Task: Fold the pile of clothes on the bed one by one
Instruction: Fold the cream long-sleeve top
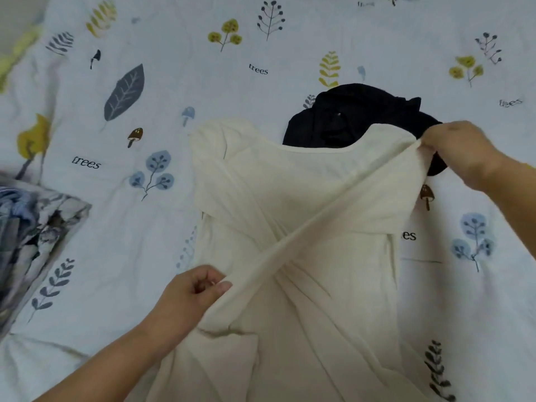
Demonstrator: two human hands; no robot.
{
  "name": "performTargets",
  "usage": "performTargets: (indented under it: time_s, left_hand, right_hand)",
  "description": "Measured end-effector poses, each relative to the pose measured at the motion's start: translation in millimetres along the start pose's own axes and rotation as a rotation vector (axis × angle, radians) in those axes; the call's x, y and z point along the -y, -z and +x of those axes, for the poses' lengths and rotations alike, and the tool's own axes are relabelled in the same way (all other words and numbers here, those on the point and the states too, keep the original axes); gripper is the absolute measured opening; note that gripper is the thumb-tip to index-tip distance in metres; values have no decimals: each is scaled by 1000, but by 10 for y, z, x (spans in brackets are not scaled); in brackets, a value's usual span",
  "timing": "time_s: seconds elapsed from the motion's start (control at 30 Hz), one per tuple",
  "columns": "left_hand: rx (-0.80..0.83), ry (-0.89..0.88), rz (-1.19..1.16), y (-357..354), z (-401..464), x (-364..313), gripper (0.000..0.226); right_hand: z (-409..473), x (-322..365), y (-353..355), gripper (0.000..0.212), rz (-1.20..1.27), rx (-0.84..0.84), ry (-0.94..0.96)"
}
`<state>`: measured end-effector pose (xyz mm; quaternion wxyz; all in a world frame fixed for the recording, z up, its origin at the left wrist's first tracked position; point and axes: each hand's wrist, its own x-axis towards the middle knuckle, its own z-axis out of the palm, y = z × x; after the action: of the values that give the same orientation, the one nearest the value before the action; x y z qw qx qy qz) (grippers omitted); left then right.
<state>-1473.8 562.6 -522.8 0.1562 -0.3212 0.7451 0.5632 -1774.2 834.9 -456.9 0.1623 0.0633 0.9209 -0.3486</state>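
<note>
At frame centre: the cream top (293, 204) lies spread on the bed (116, 233), neckline toward the upper part of the frame, hem running off the bottom edge.
Sleeve: one long cream sleeve (316, 216) is stretched taut on a diagonal, from upper right down to lower centre-left, across the body of the top.
Right hand (461, 152): upper right, its grip pinches the shoulder end of that sleeve, fingers curled on the cloth.
Left hand (194, 288): lower centre-left, thumb and fingers pinch the cuff end, a narrow grip holding fabric.
Dark garment (362, 117): just above the neckline, partly under the cream shoulder and touching it, still unfolded.
Patterned bundle (32, 227): far left edge, well apart.
Risk one: the right pinch could snag the dark garment beneath and drag it along.
Risk two: tension on the diagonal could pull the body askew, bunching the creases near the waist.
Risk three: if either pinch slips, the sleeve probably drops crooked and the fold comes out uneven.
Risk four: the hem is out of view, so I cannot tell whether it lies flat.
</note>
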Motion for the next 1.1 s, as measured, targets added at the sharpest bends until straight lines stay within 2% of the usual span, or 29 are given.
performTargets:
  time_s: [0.1,0.17,0.23,0.33,0.43,0.53,0.57,0.63,0.7,0.73,0.77,0.8,0.83,0.9,0.93,0.97,1.03,1.1]
  left_hand:
    - [-72,7,33,28,47,-2,16]
    - [-140,26,145,37,49,19,11]
    - [-196,31,248,35,6,26,19]
    - [-263,52,285,-4,-99,-33,29]
    - [-240,122,430,-55,-200,-81,43]
    - [-152,87,638,-53,-260,-53,36]
    - [-112,65,602,-27,-265,-43,29]
    - [24,102,221,49,-282,-24,23]
    - [287,239,-338,155,-320,-75,40]
    - [371,327,-499,196,-345,-59,48]
    - [410,364,-509,224,-374,-19,47]
    - [380,356,-384,234,-393,55,38]
    - [298,283,-125,243,-402,142,29]
    - [102,107,358,248,-424,283,28]
    - [35,79,459,237,-451,322,27]
    - [-33,69,455,219,-482,341,25]
    - [-46,50,394,206,-536,367,24]
    - [133,19,402,233,-557,412,31]
  right_hand:
    - [89,10,-179,30,-439,-100,85]
    - [50,-38,-353,34,-589,-151,81]
    - [-52,-94,-509,37,-604,-234,107]
    - [-291,-176,-700,44,-638,-325,269]
    - [-581,-289,-904,48,-638,-273,487]
    - [-809,-389,-1117,41,-611,-202,580]
    - [-871,-418,-1177,40,-606,-185,588]
    - [-966,-470,-1262,42,-585,-158,576]
    - [-1043,-505,-1301,42,-552,-166,564]
    - [-1079,-513,-1306,39,-539,-187,564]
    - [-1117,-516,-1299,36,-537,-210,567]
    - [-1161,-515,-1289,36,-539,-225,566]
    - [-1208,-510,-1274,37,-535,-232,562]
    - [-1317,-497,-1272,40,-520,-234,552]
    - [-1394,-474,-1300,47,-519,-222,542]
    - [-1483,-452,-1354,52,-518,-204,542]
    - [-1689,-388,-1519,50,-540,-161,576]
    - [-1896,-334,-1708,54,-574,-93,598]
